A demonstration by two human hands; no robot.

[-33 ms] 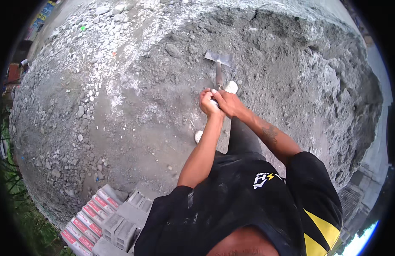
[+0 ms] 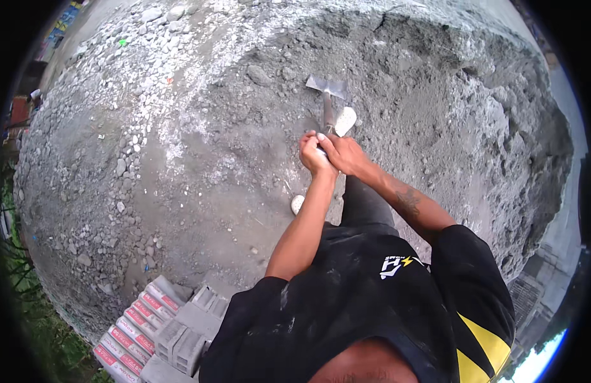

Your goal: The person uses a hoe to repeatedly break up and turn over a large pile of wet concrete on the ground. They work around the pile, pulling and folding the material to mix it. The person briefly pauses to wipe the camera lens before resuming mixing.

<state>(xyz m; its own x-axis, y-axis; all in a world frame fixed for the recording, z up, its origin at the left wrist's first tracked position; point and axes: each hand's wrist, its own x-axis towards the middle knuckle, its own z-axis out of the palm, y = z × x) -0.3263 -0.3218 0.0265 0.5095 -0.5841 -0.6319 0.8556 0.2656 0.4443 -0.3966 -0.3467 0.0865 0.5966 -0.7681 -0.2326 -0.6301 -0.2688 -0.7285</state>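
Observation:
A shovel (image 2: 328,108) with a flat, wide metal blade rests against the grey sand, far from my body. Its shaft runs back toward me, and both my hands are closed at its near end. My left hand (image 2: 316,155) wraps around the grip, fingers curled. Pressed close beside it, my right hand (image 2: 344,155) is also closed on the handle, with its thumb toward the left hand. The grip itself is mostly hidden by my fingers. My right white shoe (image 2: 345,121) stands just right of the shaft; the left shoe (image 2: 297,204) is farther back, partly behind my left forearm.
A broken bank of grey sand (image 2: 423,96) rises ahead and to the right. Loose stones (image 2: 155,51) cover the ground at far left. Stacked red-and-white bags (image 2: 126,338) and grey hollow blocks (image 2: 180,345) stand at lower left.
My right shoe has shifted slightly forward beside the shaft. The right forearm has moved a little to the right; the shovel blade stays in place.

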